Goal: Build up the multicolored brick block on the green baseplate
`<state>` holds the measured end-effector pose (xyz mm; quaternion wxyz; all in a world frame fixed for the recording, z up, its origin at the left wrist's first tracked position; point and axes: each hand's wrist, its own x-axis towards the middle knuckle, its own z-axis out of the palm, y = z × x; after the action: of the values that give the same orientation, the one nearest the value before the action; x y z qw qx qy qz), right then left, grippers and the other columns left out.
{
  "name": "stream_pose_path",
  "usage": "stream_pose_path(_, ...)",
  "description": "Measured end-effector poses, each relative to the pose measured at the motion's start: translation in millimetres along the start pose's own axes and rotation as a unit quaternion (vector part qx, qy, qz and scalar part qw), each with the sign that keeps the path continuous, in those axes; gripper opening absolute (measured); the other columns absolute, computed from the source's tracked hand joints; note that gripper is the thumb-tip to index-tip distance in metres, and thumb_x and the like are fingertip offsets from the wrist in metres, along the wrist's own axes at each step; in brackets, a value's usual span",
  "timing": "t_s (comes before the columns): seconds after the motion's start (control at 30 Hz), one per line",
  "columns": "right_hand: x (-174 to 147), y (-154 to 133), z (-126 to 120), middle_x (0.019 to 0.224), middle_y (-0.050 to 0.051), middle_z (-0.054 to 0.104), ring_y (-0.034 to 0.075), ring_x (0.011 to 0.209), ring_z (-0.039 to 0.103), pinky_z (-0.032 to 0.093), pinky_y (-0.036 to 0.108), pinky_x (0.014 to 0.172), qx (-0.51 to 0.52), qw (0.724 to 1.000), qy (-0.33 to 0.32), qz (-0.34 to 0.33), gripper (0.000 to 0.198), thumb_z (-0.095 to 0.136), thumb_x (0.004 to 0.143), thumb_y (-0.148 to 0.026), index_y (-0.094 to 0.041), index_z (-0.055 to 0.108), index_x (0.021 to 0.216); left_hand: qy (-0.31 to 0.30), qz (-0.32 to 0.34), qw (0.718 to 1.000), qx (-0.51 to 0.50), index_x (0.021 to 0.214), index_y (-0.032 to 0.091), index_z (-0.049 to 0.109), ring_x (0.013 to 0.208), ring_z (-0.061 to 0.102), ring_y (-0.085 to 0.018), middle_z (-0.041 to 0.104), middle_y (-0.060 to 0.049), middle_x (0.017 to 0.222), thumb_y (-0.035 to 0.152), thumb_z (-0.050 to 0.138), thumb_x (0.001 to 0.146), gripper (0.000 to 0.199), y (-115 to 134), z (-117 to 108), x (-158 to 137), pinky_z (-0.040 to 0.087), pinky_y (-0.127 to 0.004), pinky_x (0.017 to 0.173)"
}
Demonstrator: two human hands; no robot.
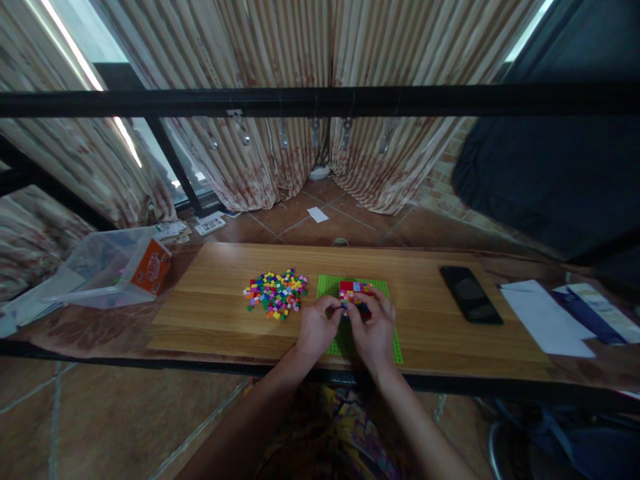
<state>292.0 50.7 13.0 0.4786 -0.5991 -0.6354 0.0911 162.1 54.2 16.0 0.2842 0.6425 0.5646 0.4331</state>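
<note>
Left of bricks, blurred orange label

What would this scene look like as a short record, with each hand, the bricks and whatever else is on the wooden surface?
Left hand: over the board's left part, fingertips at the brick block; any held piece is too small to tell
Right hand: over the brick block, fingers bent
Board: green, beneath both hands
Brick block: mixed colours, partly hidden
Loose bricks: multicoloured pile, left of board
Phone: black, right of board
Surface: wooden
</note>
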Motion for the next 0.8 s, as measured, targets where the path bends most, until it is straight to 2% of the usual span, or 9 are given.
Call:
stream_pose_path(0.3,10,-2,6,0.119,0.013,0.056,0.028,0.113,0.048,0.037,0.047,0.097,-0.012,0.999,-0.022,0.035,0.025,0.063,0.077,-0.032,-0.02,0.069,0.098,0.006,-0.018,0.999,-0.043,0.071,0.019,0.063,0.068,0.061,-0.013,0.066,0.001,0.07,0.015,0.057,0.078,0.011,-2,2,1,0.047,-0.024,0.067)
stream_pose_path(0.53,16,1,4,0.117,0.012,0.058,0.028,0.111,0.049,0.037,0.045,0.096,-0.022,0.998,-0.054,0.032,0.025,0.063,0.075,-0.029,-0.02,0.068,0.098,0.006,-0.052,0.996,-0.079,0.069,0.018,0.063,0.064,0.058,-0.012,0.064,0.002,0.066,0.018,0.06,0.076,0.008,-4,4,1,0.044,-0.023,0.063)
stream_pose_path(0.8,18,-1,3,0.116,0.012,0.06,0.028,0.112,0.049,0.037,0.045,0.097,-0.036,0.996,-0.073,0.028,0.033,0.062,0.076,-0.029,-0.019,0.066,0.107,0.004,-0.07,0.993,-0.099,0.067,0.017,0.062,0.061,0.056,-0.012,0.061,0.002,0.063,0.018,0.061,0.075,0.008,-6,7,3,0.044,-0.024,0.061)
